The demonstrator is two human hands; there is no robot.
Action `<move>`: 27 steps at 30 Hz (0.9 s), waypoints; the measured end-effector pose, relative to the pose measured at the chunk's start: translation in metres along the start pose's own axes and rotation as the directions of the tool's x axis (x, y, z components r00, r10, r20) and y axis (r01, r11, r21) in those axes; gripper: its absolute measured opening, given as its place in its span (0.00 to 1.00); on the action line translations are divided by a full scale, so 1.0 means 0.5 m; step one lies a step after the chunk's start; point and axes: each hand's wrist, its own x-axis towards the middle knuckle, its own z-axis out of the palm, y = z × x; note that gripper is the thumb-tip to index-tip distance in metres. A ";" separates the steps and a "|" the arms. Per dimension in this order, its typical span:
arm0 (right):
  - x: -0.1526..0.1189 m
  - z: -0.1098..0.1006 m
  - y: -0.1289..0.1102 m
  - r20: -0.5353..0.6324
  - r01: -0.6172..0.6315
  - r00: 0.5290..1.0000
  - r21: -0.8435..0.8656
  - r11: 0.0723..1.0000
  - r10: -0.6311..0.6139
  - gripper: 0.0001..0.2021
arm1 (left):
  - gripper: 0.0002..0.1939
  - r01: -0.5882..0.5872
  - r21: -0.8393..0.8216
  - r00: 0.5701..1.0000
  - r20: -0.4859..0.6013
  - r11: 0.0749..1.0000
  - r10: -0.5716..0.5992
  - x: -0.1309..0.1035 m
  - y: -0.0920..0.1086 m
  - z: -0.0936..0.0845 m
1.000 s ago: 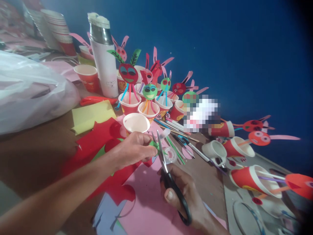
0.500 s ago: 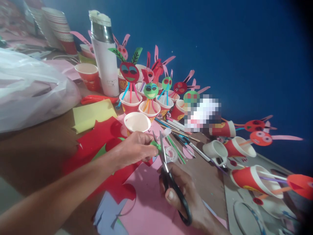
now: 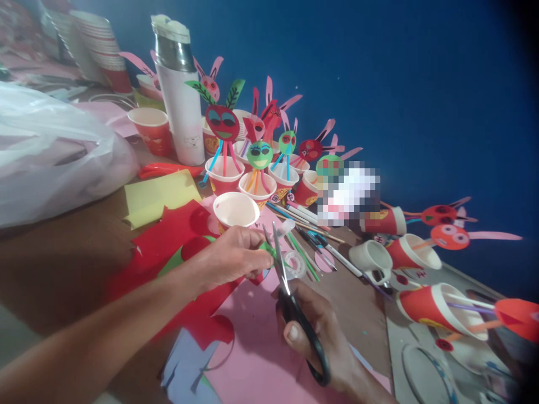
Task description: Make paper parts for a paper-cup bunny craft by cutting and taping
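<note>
Between the thumb and fingers of my left hand (image 3: 238, 252) is a small piece of green paper (image 3: 268, 248). My right hand (image 3: 314, 320) grips black-handled scissors (image 3: 283, 275), its thumb in one handle loop. Their blades point up and away, slightly parted, right against the green paper. Under both hands lie a pink paper sheet (image 3: 256, 348) and cut red paper (image 3: 168, 247). Just beyond my left hand stands a paper cup (image 3: 236, 210) with a white inside. A roll of clear tape (image 3: 295, 264) lies right of the blades.
Cups with paper-faced figures (image 3: 223, 123) stand along the blue wall, and more lie tipped at the right. Pens (image 3: 315, 247) and a white mug (image 3: 370, 259) are right of centre. At the left are a plastic bag (image 3: 59, 157), a flask (image 3: 181, 106) and yellow paper (image 3: 162, 196).
The scissor blades have drawn a little closer together at the green paper. My left hand has stayed nearly still, holding the piece.
</note>
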 end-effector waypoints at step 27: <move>-0.002 -0.003 0.011 0.017 -0.023 1.000 0.061 0.998 0.022 0.22 | 0.06 0.027 -0.045 1.000 0.003 0.999 -0.026 -0.002 0.006 -0.001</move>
